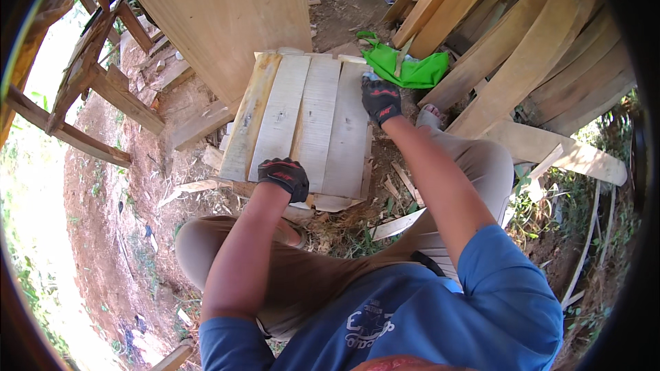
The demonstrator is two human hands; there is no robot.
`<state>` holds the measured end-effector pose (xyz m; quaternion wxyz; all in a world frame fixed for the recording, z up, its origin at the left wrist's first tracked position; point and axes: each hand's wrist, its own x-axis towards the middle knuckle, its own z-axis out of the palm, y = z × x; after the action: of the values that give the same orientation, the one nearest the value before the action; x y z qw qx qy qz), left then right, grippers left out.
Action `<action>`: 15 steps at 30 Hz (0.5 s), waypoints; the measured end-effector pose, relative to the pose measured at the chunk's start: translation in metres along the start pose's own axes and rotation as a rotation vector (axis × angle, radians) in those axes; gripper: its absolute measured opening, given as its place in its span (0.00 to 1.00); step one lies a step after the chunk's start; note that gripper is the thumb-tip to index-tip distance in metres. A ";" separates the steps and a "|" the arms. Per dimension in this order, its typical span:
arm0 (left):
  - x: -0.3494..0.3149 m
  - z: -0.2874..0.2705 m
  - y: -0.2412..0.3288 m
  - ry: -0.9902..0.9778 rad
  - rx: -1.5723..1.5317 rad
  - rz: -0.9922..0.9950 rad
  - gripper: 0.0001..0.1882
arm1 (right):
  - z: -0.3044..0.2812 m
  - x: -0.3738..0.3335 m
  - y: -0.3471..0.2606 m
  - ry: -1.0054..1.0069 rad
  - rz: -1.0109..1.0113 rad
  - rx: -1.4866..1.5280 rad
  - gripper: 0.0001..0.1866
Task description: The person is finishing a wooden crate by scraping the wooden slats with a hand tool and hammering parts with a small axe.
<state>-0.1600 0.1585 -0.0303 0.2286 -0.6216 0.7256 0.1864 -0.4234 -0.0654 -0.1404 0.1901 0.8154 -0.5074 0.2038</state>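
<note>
In front of me lies a slatted wooden panel (pixel 316 120), made of several pale boards side by side, one with a yellow-brown edge. My left hand (pixel 283 177), in a black glove with red marks, is closed at the panel's near edge, its fingers curled against the wood. My right hand (pixel 382 101), gloved the same way, rests at the far right corner with its fingers bent together. A small pale bluish patch shows at its fingertips; I cannot make out what it is. Just beyond that hand lies a bright green cloth bag (pixel 421 71).
A large plywood sheet (pixel 227 14) leans behind the panel. Long planks (pixel 509 48) are stacked at the right, beside my right foot (pixel 430 115). A rough wooden frame (pixel 103 75) stands at the left. Wood scraps (pixel 399 225) litter the dirt and grass.
</note>
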 end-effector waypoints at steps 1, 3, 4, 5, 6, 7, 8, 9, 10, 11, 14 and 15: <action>-0.002 0.002 -0.001 0.003 0.006 -0.026 0.19 | -0.008 -0.006 -0.006 -0.063 -0.009 0.040 0.13; -0.006 0.007 -0.007 0.006 -0.006 -0.016 0.20 | -0.031 -0.018 -0.024 -0.190 -0.014 0.121 0.13; -0.009 0.005 -0.008 0.014 -0.006 -0.008 0.20 | -0.044 -0.020 -0.025 -0.275 -0.062 0.106 0.13; -0.011 -0.002 -0.003 -0.026 -0.016 -0.006 0.21 | -0.054 -0.025 -0.022 -0.300 -0.086 0.144 0.13; -0.014 -0.009 0.001 -0.067 -0.025 -0.004 0.21 | -0.064 -0.030 -0.021 -0.325 -0.109 0.184 0.13; -0.019 -0.018 0.006 -0.110 -0.031 -0.002 0.21 | -0.073 -0.039 -0.021 -0.349 -0.129 0.224 0.13; -0.027 -0.026 0.013 -0.110 -0.019 -0.045 0.21 | -0.081 -0.050 -0.029 -0.324 -0.110 0.235 0.13; -0.025 -0.025 0.014 -0.098 -0.013 -0.049 0.21 | -0.092 -0.062 -0.035 -0.313 -0.121 0.191 0.12; -0.026 -0.017 0.005 -0.094 -0.008 -0.077 0.21 | -0.110 -0.070 -0.054 -0.300 -0.143 0.169 0.12; -0.024 -0.013 0.007 -0.086 -0.007 -0.078 0.21 | -0.122 -0.084 -0.059 -0.296 -0.155 0.124 0.12; -0.022 -0.008 0.012 -0.003 0.049 -0.040 0.19 | -0.132 -0.125 -0.071 -0.276 -0.079 0.101 0.12; -0.023 -0.008 0.013 -0.015 0.043 -0.040 0.19 | -0.136 -0.137 -0.078 -0.219 -0.069 0.098 0.12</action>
<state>-0.1708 0.1749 -0.0115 0.2512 -0.6294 0.7153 0.1707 -0.4272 0.1398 -0.1058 0.1004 0.8581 -0.4862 0.1314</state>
